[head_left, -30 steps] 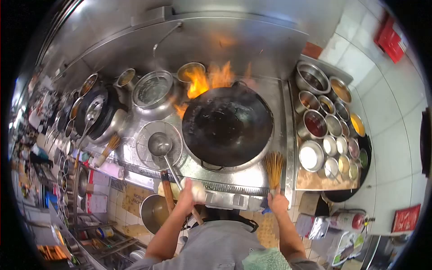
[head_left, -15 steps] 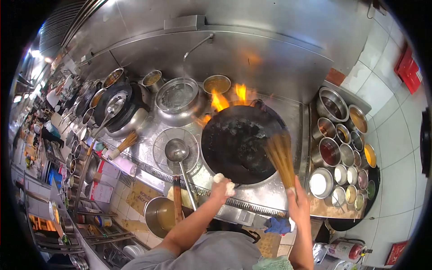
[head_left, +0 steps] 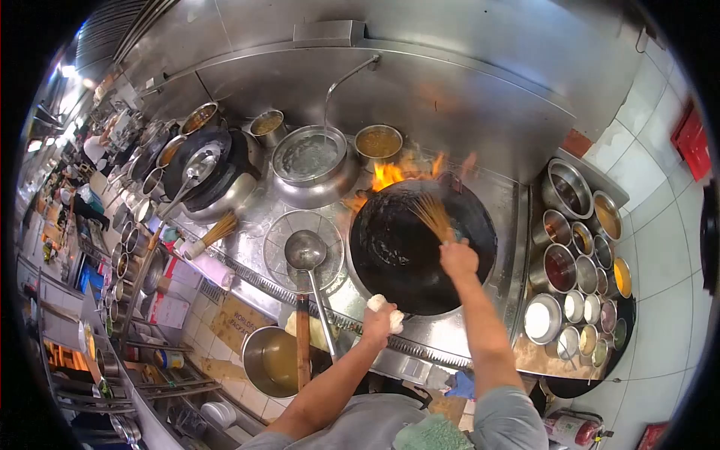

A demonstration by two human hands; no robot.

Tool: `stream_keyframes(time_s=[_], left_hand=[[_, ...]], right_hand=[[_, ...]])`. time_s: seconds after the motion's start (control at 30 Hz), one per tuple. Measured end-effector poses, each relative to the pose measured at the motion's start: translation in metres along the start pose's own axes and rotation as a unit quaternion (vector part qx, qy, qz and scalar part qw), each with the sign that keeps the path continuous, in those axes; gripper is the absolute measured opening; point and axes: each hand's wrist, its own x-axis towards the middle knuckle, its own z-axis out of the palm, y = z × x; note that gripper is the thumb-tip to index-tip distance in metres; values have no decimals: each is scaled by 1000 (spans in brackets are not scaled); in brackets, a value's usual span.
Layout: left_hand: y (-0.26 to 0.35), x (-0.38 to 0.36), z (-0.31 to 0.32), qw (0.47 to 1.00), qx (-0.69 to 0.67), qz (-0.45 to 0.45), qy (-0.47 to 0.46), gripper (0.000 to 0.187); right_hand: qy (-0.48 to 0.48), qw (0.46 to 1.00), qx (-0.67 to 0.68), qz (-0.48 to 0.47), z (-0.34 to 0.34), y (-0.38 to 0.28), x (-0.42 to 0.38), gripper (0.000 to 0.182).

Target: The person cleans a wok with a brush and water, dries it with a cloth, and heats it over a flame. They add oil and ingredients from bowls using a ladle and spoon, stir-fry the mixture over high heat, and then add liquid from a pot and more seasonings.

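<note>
A large black wok (head_left: 397,277) sits on the steel range, with flames (head_left: 394,174) rising behind its rim. My right hand (head_left: 458,257) grips a bamboo brush (head_left: 433,215) over the wok's right side, its bristles pointing up and left toward the far inner wall. At the near rim my left hand (head_left: 377,327) is closed round a white cloth (head_left: 396,320). Left of the wok, a steel ladle (head_left: 305,250) rests on a round wire strainer (head_left: 279,238).
Several sauce bowls and tins (head_left: 559,268) crowd the right side. A lidded-looking steel pot (head_left: 310,155), a second wok (head_left: 196,161) and another brush (head_left: 215,232) stand left. A pot of liquid (head_left: 268,363) is below. Far left, people (head_left: 96,149) are visible.
My right hand has moved forward and left, carrying the brush from the wok's right edge over its interior. My left hand still holds the cloth at the near rim. The view has shifted slightly.
</note>
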Motion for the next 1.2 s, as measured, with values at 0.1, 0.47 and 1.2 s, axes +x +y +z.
stream_keyframes(time_s=[0.1, 0.47, 1.2], left_hand=[[3, -1, 4, 1000, 7, 1, 6, 20], [7, -3, 4, 999, 25, -14, -22, 18], [37, -47, -78, 988, 106, 113, -23, 44]], right_hand=[[-56, 997, -50, 3, -38, 43, -46, 54], [-60, 987, 148, 10, 3, -67, -8, 52], [-58, 580, 713, 390, -21, 76, -379, 47]])
